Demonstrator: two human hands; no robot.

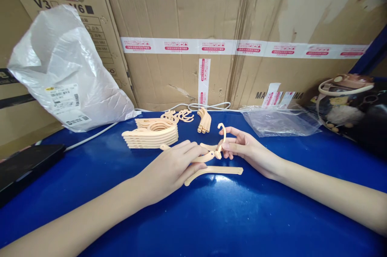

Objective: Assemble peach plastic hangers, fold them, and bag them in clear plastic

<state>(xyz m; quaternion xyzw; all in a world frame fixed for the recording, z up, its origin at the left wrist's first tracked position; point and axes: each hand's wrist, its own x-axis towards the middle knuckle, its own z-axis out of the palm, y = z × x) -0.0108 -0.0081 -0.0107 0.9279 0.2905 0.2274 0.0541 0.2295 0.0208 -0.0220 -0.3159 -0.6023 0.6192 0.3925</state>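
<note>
Near the middle of the blue table, my left hand (175, 166) is closed on a beige plastic hanger arm (204, 157), whose holed end points right. My right hand (246, 150) pinches a beige hanger hook (223, 138) upright, its curl at the top. The foot of the hook is close against the arm's holed end; whether they are joined I cannot tell. Just below the fingers of my left hand lies another hanger arm (217, 170). A further beige piece (208, 146) shows behind, between the two hands, partly hidden.
Behind my left hand stands a stack of beige hanger arms (151, 136). Loose hooks (181, 116) and a bundle of arms (204, 121) lie farther back. A white plastic bag (69, 71), black device (30, 168), clear bag (281, 122) and brown-lidded container (344, 96) surround the table (229, 216). Cardboard (172, 75) walls the back.
</note>
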